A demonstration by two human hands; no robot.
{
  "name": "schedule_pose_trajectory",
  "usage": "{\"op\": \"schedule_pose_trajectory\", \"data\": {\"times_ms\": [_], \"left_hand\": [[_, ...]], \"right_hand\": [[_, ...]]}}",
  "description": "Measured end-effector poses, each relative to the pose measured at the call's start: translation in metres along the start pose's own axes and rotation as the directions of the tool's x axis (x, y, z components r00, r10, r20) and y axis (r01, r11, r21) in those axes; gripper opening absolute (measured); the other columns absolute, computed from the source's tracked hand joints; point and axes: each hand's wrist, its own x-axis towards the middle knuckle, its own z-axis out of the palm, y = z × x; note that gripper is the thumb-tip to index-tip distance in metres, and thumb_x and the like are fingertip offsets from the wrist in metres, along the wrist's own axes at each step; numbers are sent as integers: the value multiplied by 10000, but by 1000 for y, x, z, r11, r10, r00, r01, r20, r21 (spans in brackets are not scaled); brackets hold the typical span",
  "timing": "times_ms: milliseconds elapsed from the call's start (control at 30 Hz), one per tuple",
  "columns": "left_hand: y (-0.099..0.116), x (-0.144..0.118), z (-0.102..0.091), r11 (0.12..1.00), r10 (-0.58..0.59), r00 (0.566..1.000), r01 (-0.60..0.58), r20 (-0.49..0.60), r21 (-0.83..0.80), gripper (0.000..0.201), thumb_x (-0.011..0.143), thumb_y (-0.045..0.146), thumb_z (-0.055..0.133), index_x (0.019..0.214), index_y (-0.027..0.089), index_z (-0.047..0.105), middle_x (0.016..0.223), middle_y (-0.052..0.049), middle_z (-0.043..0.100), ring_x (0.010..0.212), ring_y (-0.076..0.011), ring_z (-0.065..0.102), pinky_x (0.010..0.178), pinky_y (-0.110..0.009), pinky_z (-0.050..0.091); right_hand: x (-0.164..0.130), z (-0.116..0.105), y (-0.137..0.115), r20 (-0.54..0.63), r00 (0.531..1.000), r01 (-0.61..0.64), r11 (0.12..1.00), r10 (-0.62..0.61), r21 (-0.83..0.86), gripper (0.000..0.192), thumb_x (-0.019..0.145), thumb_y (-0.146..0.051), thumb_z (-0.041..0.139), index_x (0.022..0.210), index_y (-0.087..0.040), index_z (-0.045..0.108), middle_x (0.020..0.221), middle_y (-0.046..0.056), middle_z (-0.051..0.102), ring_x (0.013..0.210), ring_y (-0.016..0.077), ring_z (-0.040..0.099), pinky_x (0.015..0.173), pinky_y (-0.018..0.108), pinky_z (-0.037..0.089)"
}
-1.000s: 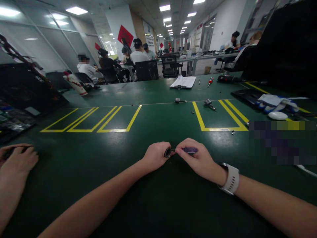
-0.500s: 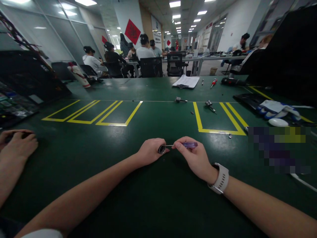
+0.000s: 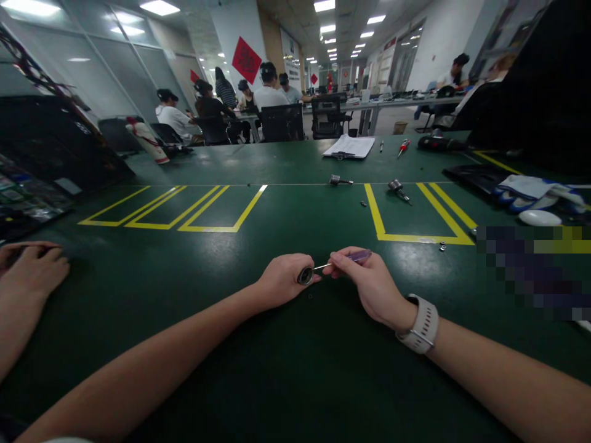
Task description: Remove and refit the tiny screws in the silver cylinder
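My left hand [image 3: 283, 280] is closed around a round, hollow metal part [image 3: 305, 275], its ring-shaped open end turned toward me. In my right hand [image 3: 369, 280] is a screwdriver with a clear purple handle [image 3: 359, 256], pinched between thumb and fingers. The thin shaft points left, its tip at the rim of the metal part; whether it reaches inside cannot be seen. Just below my left hand a tiny dark ring [image 3: 310, 296] lies on the green table [image 3: 295, 369].
Two metal parts with shafts [image 3: 340, 180] [image 3: 399, 191] lie ahead, by yellow tape outlines [image 3: 425, 238]. Small nuts [image 3: 442, 247] sit at right. Farther off are a clipboard [image 3: 349, 147], a red screwdriver [image 3: 403, 147] and gloves [image 3: 538, 192]. Another person's hand [image 3: 34, 271] rests at left.
The screwdriver's handle has risen and tilted, and my right hand has shifted slightly right. My left hand still grips the metal part. The view has turned a little.
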Motion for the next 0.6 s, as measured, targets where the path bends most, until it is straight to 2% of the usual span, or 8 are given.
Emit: {"op": "schedule_pose_trajectory", "data": {"times_ms": [167,267,333,400,433,500,567,600], "left_hand": [[-2,1,2,999,-15,1000,15,6,-35,192,809,335,575,717,176,521,671,24,534,608,-115,503,545,-227,346],[-4,1,3,999,-21,1000,21,0,-29,188,817,339,552,729,175,526,671,20,539,612,-120,510,547,-232,352],[-4,0,4,1000,-6,1000,6,-8,-23,194,830,343,520,739,172,530,678,12,548,621,-126,517,556,-241,361],[-4,0,4,1000,19,1000,-19,-18,-17,209,844,347,490,745,168,534,684,2,555,626,-133,519,564,-251,368],[-4,0,4,999,29,999,-29,-20,-13,215,848,348,484,746,166,536,691,-4,559,631,-136,520,568,-255,372],[-4,-1,4,1000,28,999,-28,-22,-13,207,847,343,493,755,164,540,706,-9,566,642,-138,523,577,-258,379],[-5,-1,4,1000,6,1000,-7,-23,-23,172,832,326,527,767,168,545,715,-1,565,647,-133,522,578,-252,382],[-6,-1,5,1000,-5,1000,4,-27,-27,163,821,321,547,760,170,542,707,7,556,640,-128,517,574,-248,379]], "right_hand": [[-5,-2,2,-36,999,32,999,-33,-16,183,833,-354,558,790,-183,608,734,32,667,727,173,627,701,338,488],[-12,-2,-8,-4,993,115,979,-117,-167,102,797,-281,612,750,-195,637,722,21,640,694,169,586,662,323,453],[-14,1,-15,90,967,256,894,-240,-367,78,806,-242,598,758,-197,641,741,25,638,699,170,573,645,317,439],[-12,5,-21,164,942,336,810,-294,-481,88,820,-226,576,767,-193,639,756,32,644,705,173,572,638,318,433],[-9,7,-24,169,944,329,806,-282,-492,99,822,-226,570,759,-192,638,746,32,646,692,172,572,628,319,431],[-1,9,-25,138,969,245,869,-205,-429,127,818,-238,571,721,-191,637,693,23,642,643,166,569,601,317,425],[7,8,-23,105,989,125,962,-102,-243,148,798,-248,593,668,-187,630,632,9,634,600,157,569,588,310,425],[11,7,-19,100,991,107,977,-89,-187,163,798,-262,594,658,-183,626,628,7,636,606,154,578,603,311,434]]}}
